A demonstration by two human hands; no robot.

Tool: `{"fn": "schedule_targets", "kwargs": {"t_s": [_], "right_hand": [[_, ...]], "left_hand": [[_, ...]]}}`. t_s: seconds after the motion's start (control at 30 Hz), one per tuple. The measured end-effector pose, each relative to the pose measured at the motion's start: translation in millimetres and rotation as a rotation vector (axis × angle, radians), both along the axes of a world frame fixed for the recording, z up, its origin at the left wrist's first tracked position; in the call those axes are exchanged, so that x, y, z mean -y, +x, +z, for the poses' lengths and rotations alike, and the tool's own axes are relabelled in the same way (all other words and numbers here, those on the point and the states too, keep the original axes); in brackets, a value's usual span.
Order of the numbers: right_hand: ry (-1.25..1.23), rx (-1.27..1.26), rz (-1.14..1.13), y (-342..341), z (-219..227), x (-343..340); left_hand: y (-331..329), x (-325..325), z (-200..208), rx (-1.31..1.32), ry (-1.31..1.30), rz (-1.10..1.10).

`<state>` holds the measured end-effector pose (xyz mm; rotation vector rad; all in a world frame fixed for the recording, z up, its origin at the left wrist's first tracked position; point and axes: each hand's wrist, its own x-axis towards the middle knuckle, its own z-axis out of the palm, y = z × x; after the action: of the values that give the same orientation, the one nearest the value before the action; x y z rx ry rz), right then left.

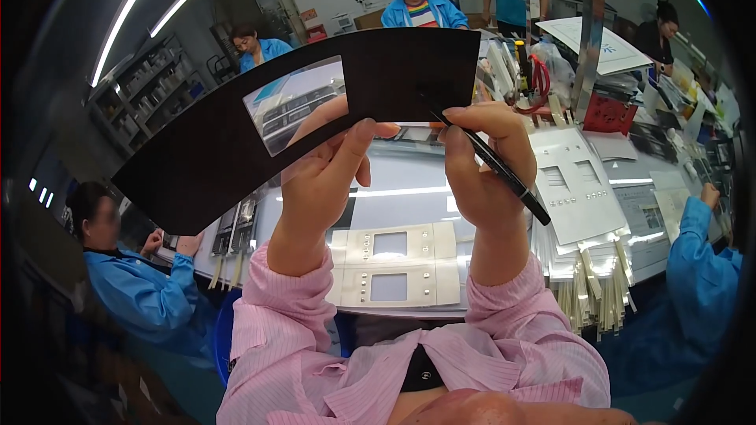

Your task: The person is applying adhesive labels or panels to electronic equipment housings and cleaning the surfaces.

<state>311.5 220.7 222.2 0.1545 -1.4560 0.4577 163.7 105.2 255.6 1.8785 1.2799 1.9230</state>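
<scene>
A long black panel (409, 71) with a clear window (303, 106) is held up in front of me. My left hand (323, 165) grips its lower edge beside the window, thumb in front and some fingers seen through the window behind. In my right hand (492, 157) is a black marker pen (504, 169), its tip touching or very close to the panel's right part. Below, between my forearms, cream-coloured panels (441, 264) with rectangular cut-outs lie on the white table (409, 169).
To the right lies a stack of white panels (579, 197) with strips hanging over the edge. Dark panels (236, 232) lie at left. Further back are a red box (608, 112), a metal post (591, 39) and red-handled clutter (539, 83). Several people in blue work around the table.
</scene>
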Motion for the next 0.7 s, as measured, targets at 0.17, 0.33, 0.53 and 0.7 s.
{"fn": "schedule_targets", "kwargs": {"t_s": [0.17,0.33,0.53,0.7], "right_hand": [[-0.101,-0.019,0.029,-0.3,0.3,1.3],[-0.114,-0.009,0.03,-1.4,0.7,3.1],[-0.12,0.01,0.064,1.2,-0.4,4.4],[-0.081,0.054,0.042,2.1,-0.3,4.3]], "left_hand": [[1.4,2.7,0.2,-0.004,-0.019,0.002],[0.3,4.5,-0.7,-0.011,-0.009,0.007],[-0.2,6.4,-2.7,-0.03,-0.005,0.014],[-2.0,5.9,-4.5,-0.02,-0.022,0.008]]}}
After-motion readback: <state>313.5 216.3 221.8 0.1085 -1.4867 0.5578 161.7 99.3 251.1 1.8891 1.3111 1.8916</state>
